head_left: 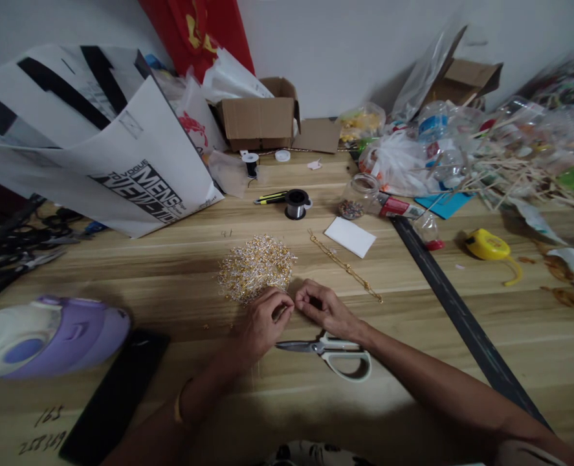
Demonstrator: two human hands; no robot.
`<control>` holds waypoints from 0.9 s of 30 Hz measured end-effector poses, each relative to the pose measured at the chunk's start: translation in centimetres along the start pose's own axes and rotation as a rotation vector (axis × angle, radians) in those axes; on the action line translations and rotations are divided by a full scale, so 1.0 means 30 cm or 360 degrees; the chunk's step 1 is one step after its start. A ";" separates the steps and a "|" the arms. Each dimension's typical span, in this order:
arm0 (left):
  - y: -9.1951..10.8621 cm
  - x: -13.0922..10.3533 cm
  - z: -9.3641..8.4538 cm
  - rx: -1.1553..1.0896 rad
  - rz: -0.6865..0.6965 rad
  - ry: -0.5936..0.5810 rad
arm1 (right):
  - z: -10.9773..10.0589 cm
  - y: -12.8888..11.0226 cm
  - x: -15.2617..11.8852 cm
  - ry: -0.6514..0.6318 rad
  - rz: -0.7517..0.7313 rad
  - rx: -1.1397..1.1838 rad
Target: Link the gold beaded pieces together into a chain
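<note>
My left hand [267,320] is closed in a pinch at the near edge of a pile of small clear and gold beaded pieces [255,265]. Close beside it, my right hand [323,304] also pinches thumb against finger. Whatever sits between the fingertips of either hand is too small to make out. Just below the hands lie scissors [347,356] with pale handles, blades pointing left. A gold chain [342,262] stretches diagonally on the wooden table [184,272], right of the pile.
Behind the pile stand a wire spool [296,206], a jar of beads [357,199] and a white card [349,237]. A yellow tape measure [488,246] lies right. Pliers [34,259], a purple-white object [73,340] and a black flat object [116,395] are left, below a large bag [136,155].
</note>
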State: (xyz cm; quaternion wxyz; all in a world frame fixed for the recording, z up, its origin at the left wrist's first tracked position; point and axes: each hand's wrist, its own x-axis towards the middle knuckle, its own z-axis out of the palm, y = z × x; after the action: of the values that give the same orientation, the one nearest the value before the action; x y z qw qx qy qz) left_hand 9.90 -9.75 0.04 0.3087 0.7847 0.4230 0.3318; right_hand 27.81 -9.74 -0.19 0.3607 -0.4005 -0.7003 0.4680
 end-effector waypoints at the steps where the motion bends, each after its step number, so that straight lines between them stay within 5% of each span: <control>1: -0.001 0.001 -0.001 -0.0016 -0.0011 -0.0006 | 0.000 0.000 0.000 0.0001 0.0005 0.0004; 14: 0.003 0.021 -0.021 -0.0552 -0.0469 -0.0230 | 0.004 0.009 0.008 0.0058 -0.0015 -0.0018; 27: 0.001 0.027 -0.027 -0.0635 -0.0510 -0.0258 | 0.008 0.015 0.004 0.0061 -0.0108 -0.0107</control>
State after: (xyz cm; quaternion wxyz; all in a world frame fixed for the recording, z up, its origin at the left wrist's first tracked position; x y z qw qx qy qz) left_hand 9.63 -8.89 0.75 0.5387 0.6553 0.4420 0.2916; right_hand 27.67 -9.61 -0.67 0.3762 -0.3972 -0.7218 0.4239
